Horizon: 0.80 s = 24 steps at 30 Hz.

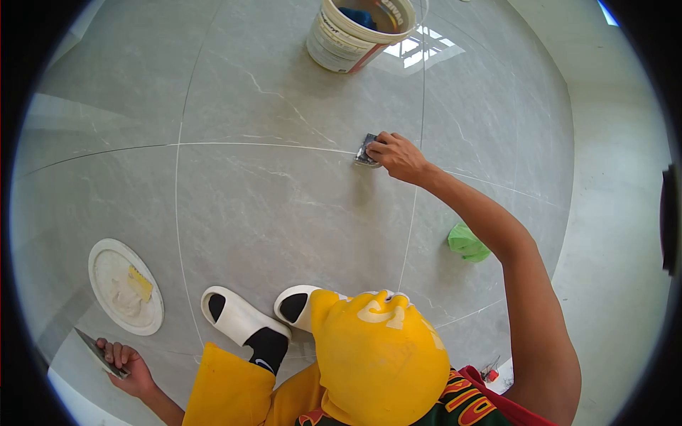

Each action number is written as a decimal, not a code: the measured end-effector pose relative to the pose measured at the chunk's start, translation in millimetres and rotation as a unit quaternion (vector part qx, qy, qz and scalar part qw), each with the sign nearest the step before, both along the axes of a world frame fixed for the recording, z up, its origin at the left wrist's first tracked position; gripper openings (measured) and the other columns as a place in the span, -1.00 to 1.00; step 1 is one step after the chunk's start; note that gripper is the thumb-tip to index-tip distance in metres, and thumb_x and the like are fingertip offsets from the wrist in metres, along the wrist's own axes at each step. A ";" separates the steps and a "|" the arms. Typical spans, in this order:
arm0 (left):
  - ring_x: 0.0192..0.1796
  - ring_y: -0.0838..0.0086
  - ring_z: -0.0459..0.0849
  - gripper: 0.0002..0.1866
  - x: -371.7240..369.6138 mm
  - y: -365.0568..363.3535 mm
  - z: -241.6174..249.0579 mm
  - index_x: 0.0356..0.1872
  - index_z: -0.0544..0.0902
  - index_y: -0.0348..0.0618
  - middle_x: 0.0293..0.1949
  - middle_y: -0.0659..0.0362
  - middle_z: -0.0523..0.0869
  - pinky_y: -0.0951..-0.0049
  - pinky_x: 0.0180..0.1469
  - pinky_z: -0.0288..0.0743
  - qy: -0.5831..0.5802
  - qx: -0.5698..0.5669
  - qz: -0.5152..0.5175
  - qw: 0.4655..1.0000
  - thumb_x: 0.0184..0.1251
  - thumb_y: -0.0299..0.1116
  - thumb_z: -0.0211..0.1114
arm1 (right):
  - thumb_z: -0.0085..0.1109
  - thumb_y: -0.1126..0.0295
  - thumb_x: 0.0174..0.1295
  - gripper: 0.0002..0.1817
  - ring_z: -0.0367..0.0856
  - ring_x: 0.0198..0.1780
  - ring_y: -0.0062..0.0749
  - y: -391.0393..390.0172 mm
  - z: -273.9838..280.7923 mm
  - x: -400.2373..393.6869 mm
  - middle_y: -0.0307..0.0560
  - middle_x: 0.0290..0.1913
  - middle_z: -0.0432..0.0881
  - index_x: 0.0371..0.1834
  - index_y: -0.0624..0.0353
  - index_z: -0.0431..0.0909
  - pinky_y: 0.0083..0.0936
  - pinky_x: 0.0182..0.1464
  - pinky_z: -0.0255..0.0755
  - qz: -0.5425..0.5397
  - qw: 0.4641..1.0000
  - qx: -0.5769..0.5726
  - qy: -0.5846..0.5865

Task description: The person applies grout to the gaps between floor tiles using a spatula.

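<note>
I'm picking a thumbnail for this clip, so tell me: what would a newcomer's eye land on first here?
The bright yellow trousers at the bottom centre stand out first, above white slippers on the grey tile floor. Next comes the right hand, stretched out and pressing a small pad on a white joint line. The left hand holds a scraper beside a white lid, with a bucket at the top.

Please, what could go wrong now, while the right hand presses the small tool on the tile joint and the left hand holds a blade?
1. The left hand props on the floor while gripping a blade; it might slip or scratch the tile.
2. The right hand reaches far with its tool; balance could fail.
3. The lid lies beside the slippers; a foot may step in its paste.
</note>
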State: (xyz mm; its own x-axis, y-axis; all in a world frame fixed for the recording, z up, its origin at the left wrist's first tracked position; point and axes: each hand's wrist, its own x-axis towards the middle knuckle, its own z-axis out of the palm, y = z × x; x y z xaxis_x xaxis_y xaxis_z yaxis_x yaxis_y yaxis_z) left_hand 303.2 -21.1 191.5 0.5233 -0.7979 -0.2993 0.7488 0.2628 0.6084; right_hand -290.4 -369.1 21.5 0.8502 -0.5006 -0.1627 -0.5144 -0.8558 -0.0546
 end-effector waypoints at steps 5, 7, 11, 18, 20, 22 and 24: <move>-0.47 0.54 0.37 -0.72 -4.2 -6.2 -0.9 0.01 0.31 -0.30 -0.46 0.21 0.40 0.60 -0.38 0.34 -0.001 -0.011 0.007 1.000 0.33 -0.57 0.13 | 0.12 0.57 -0.01 -0.74 0.46 -0.05 -0.25 28.1 28.5 -62.7 -0.29 -0.12 0.60 -0.22 0.16 0.67 -0.42 0.00 0.42 -0.146 0.988 0.039 0.040; -0.47 0.54 0.37 -0.73 -2.4 -6.7 -0.1 0.00 0.31 -0.30 -0.46 0.21 0.40 0.59 -0.38 0.34 -0.009 -0.007 0.002 1.000 0.33 -0.57 0.13 | 0.11 0.57 -0.02 -0.71 0.49 -0.09 -0.22 32.8 29.1 -69.7 -0.25 -0.12 0.60 -0.20 0.18 0.66 -0.39 -0.04 0.46 -0.236 0.970 0.036 0.040; -0.47 0.54 0.37 -0.74 -0.6 -7.9 -2.3 0.01 0.31 -0.30 -0.46 0.21 0.40 0.58 -0.39 0.34 -0.002 -0.012 -0.010 1.000 0.35 -0.56 0.11 | 0.07 0.53 0.02 -0.77 0.53 -0.19 -0.15 78.7 -9.5 -53.3 -0.15 -0.11 0.59 -0.25 0.24 0.65 -0.29 -0.26 0.54 -0.283 0.956 -0.071 -0.004; -0.46 0.54 0.38 -0.74 -4.5 -10.8 -0.2 0.02 0.31 -0.30 -0.44 0.21 0.42 0.58 -0.38 0.34 -0.007 -0.017 -0.025 1.000 0.36 -0.55 0.10 | 0.08 0.54 0.00 -0.86 0.54 -0.18 -0.11 84.2 13.0 -65.1 -0.10 -0.11 0.55 -0.39 0.30 0.62 -0.28 -0.28 0.57 -0.324 0.944 -0.037 0.052; -0.46 0.54 0.38 -0.73 -7.2 -15.4 1.4 0.02 0.31 -0.30 -0.44 0.21 0.42 0.58 -0.38 0.34 -0.013 -0.023 -0.027 0.999 0.36 -0.55 0.11 | 0.07 0.53 0.00 -0.85 0.54 -0.19 -0.07 95.3 6.2 -66.0 -0.08 -0.12 0.56 -0.39 0.28 0.62 -0.26 -0.28 0.58 -0.291 0.954 -0.024 0.073; -0.46 0.56 0.37 -0.74 -1.4 -11.0 -0.2 0.02 0.35 -0.34 -0.43 0.22 0.41 0.59 -0.37 0.35 -0.016 -0.021 -0.039 0.999 0.36 -0.54 0.11 | 0.06 0.54 0.00 -0.85 0.54 -0.20 -0.06 90.5 25.1 -67.7 -0.05 -0.14 0.55 -0.39 0.29 0.62 -0.23 -0.28 0.57 -0.323 0.944 0.019 0.068; -0.46 0.56 0.36 -0.73 -0.6 -9.0 -4.5 0.02 0.35 -0.34 -0.43 0.22 0.41 0.59 -0.37 0.35 -0.011 -0.017 -0.027 0.999 0.36 -0.54 0.12 | 0.05 0.54 -0.01 -0.85 0.54 -0.20 -0.04 78.6 33.0 -70.2 0.00 -0.16 0.55 -0.40 0.30 0.61 -0.20 -0.28 0.56 -0.379 0.924 -0.048 -0.010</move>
